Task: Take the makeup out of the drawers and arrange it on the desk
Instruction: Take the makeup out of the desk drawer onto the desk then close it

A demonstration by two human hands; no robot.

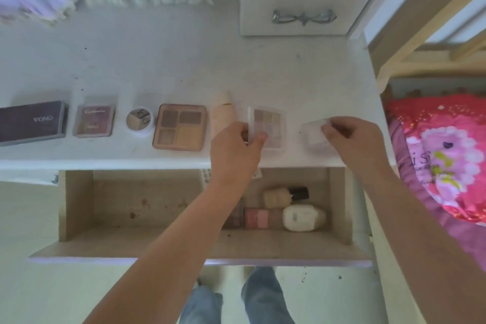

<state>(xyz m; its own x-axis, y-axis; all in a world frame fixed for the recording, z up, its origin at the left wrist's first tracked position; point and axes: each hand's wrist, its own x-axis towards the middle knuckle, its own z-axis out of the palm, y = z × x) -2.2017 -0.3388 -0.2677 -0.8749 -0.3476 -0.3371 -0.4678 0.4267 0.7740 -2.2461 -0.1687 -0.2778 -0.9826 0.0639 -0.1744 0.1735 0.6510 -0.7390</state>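
— Currently, where does each item sit against the fingers?

— I read it this way. The left hand [234,147] pinches the near-left corner of a clear eyeshadow case [268,126]: thumb on its front edge, fingers curled at its left side. The case lies on the desk [184,60], just right of a peach tube [223,113]. The right hand [355,139] pinches a small clear pot [315,137] at its right rim, fingers curled over it. The pot sits near the desk's front edge; I cannot tell whether it rests on the surface.

— Appearance of both?

— Case: transparent, rectangular, with small beige and pale pans. Pot: see-through, pale contents, blurred.

— Other items?

— In a row to the left on the desk: a four-pan palette [180,126], a round jar [139,121], a pink compact [94,120], a dark long box [31,122]. The drawer [79,205] below is open and holds a white bottle [302,217], a black-capped bottle [284,196] and a pink box [256,217].
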